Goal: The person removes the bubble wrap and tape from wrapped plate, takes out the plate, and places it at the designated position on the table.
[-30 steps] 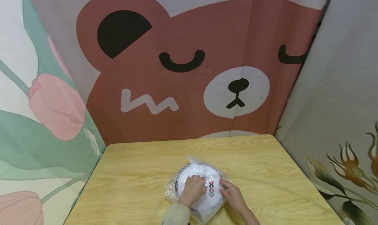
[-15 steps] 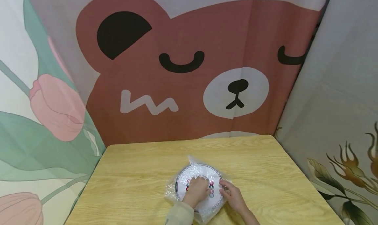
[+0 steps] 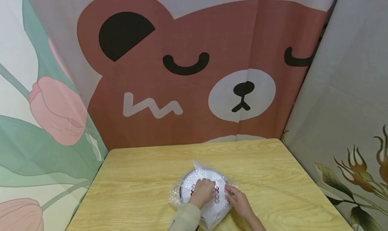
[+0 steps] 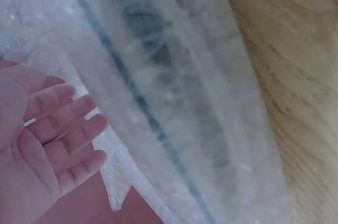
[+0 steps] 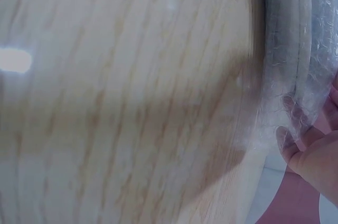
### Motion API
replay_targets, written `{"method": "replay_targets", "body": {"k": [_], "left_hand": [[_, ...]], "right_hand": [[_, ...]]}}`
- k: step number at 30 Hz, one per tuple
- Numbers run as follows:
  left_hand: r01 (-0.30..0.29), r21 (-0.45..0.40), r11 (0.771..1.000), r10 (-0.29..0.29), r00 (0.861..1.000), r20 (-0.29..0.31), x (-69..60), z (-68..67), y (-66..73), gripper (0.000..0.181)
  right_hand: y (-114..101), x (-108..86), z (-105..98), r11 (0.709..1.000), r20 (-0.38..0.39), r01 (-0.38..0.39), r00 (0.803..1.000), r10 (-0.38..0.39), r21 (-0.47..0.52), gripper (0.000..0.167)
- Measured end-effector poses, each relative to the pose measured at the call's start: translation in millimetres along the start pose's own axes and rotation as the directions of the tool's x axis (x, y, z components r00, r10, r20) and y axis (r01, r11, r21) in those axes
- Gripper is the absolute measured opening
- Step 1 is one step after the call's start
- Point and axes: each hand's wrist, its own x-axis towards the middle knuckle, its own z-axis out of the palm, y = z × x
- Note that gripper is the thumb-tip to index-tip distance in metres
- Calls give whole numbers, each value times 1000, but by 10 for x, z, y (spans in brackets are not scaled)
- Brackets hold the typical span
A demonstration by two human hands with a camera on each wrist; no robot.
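Note:
A round white plate (image 3: 209, 207) with a dark rim and small coloured marks lies on the table, wrapped in clear bubble wrap (image 3: 175, 195). My left hand (image 3: 204, 191) is over its middle, back of the hand up and hiding part of the marks. The left wrist view shows that hand's fingers (image 4: 87, 123) bent a little beside the wrap, with nothing visible in them; its thumb is hidden. At the plate's right edge, my right hand (image 3: 240, 202) holds the wrapped rim. In the right wrist view, its fingertips (image 5: 285, 137) are against the wrap.
The wrapped plate lies near the front of the wooden table (image 3: 145, 177). Behind the table hangs a cloth (image 3: 136, 130) with a bear print, and flower-printed cloths (image 3: 60, 113) stand at both sides.
My left hand has shifted a little to the right across the plate, uncovering coloured marks on the left. My right hand and the plate stay where they were.

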Motion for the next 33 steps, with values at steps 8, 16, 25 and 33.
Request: {"method": "replay_targets", "body": {"k": [8, 16, 25, 33], "left_hand": [[-34, 32, 999, 34, 999, -14, 76, 10, 27, 11], [-15, 41, 999, 14, 1000, 13, 107, 33, 51, 14], [20, 46, 999, -22, 999, 38, 134, 41, 41, 16], [32, 58, 998, -34, 999, 33, 146, 56, 63, 14]], "right_hand": [[84, -1, 11, 989, -51, 143, 988, -144, -24, 26], [140, -4, 11, 953, -75, 303, 950, -303, -14, 30], [97, -3, 23, 983, -45, 166, 985, -169, -76, 24], [27, -27, 21, 994, -35, 61, 997, -64, -95, 23]]}}
